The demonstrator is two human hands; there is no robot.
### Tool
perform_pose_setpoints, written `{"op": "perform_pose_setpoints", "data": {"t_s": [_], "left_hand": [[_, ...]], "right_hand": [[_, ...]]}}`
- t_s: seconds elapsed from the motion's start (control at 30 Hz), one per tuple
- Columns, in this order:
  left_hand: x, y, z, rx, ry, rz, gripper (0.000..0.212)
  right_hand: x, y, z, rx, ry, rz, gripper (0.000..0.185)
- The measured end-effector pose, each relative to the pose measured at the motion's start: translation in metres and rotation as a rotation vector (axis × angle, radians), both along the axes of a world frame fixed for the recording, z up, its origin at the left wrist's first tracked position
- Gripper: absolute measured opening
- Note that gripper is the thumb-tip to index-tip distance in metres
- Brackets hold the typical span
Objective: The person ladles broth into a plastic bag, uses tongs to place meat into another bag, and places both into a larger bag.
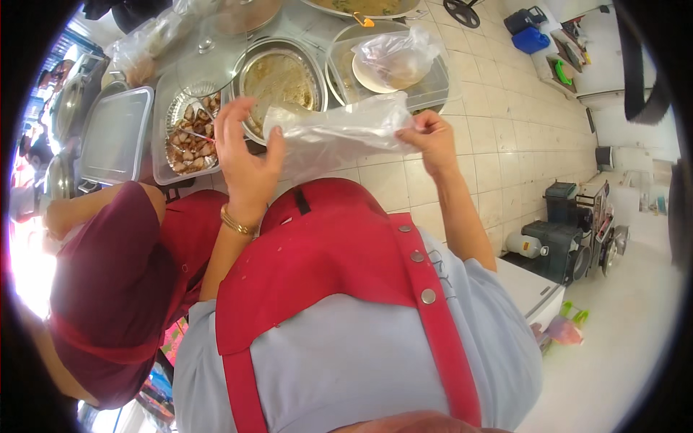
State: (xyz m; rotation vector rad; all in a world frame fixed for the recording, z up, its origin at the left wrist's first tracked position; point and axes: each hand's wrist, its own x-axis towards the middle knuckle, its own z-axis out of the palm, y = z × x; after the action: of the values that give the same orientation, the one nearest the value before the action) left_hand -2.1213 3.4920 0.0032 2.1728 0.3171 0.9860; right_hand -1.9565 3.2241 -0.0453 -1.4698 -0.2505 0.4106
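Note:
A clear plastic bag stretches sideways in front of my red apron. Its right end is pinched between the thumb and fingers of my right hand. At the other end is my left hand, its fingers spread and its thumb overlapping the bag's edge; whether it touches the plastic I cannot tell. Just beyond the bag sits a metal pan with a thin layer of brownish food. A bowl with another clear bag in it rests on a translucent plastic lid over a second pan.
Left of my left hand, browned meat pieces lie on foil in a plastic tub, below a glass lid. A co-worker in a maroon shirt stands close at my left. Tiled floor extends right, with a white chest.

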Motion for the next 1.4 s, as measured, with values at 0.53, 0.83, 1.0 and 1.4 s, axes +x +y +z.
{"op": "perform_pose_setpoints", "data": {"t_s": [0.53,0.83,1.0,1.4], "left_hand": [[-0.009,0.0,-0.07,-1.179,0.36,-0.329,0.016],[-0.12,0.074,-0.097,-0.799,1.037,0.079,0.013],[-0.119,0.069,-0.205,-1.52,0.591,0.235,0.017],[-0.024,0.039,-0.267,0.144,0.528,0.478,0.037]], "right_hand": [[0.047,-0.009,0.005,0.054,0.319,0.319,0.019],[0.104,-0.081,0.005,-0.342,0.015,0.125,0.014],[0.104,-0.086,0.008,-0.326,0.016,-0.05,0.014],[0.084,-0.066,-0.002,-0.31,0.157,-0.022,0.013]]}}
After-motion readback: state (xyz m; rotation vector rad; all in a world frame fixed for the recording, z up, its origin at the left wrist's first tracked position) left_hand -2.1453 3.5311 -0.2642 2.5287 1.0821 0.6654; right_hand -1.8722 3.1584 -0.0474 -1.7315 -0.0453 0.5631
